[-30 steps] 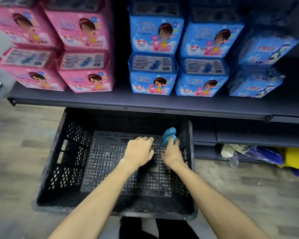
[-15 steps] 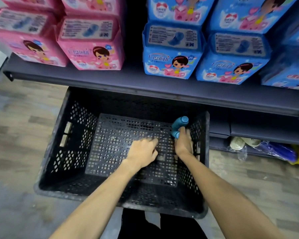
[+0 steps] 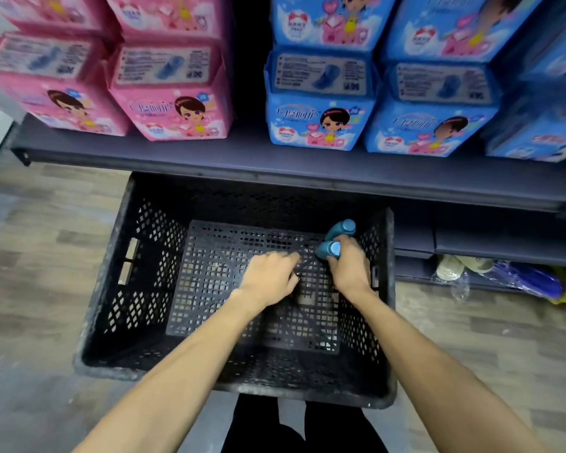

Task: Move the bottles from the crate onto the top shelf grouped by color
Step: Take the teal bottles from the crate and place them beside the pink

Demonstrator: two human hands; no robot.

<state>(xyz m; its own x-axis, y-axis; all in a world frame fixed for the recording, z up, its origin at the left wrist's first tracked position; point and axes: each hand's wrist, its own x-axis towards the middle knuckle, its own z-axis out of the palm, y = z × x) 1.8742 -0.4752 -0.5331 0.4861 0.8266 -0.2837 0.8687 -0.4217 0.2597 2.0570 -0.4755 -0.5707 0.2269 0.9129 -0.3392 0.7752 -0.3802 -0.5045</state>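
- While the person bends over the black crate (image 3: pixel 134 289), which stands on the floor (image 3: pixel 46 256) just before the shelving, both hands are down inside it. The step in hand is judged to be pick-up; nothing is being placed yet.
- Right hand (image 3: pixel 350 269): at the crate's far right corner, fingers wrapped round the blue bottles (image 3: pixel 330 250). Two rounded blue ends show past the fingers, one toward the crate's back wall, one turned toward its middle. I read these as two bottles in one grip, though the hand hides their bodies.
- Left hand (image 3: pixel 268 276): over the middle of the crate's bottom, just beside the right hand, fingers curled under. Whether they hold anything cannot be told, as the palm side is hidden.
- Apart from the blue ones, I make out no bottle on the exposed grid of the crate's bottom, so unloading is judged to be near its end.
- A shelf (image 3: pixel 275 165) runs directly above the crate's back edge. It carries pink packs (image 3: pixel 177 103) above the crate's left side and blue packs (image 3: pixel 317 119) above its right. No bottle is seen on it, and whether it is the top shelf is not shown.
- Next move, as a judgement: raise the right hand straight up, clear of the crate's right wall and of the shelf lip over its back wall. Two bottles in one grip could slip, so the hold must stay firm. They then go up to the top shelf, to stand with others of their colour.
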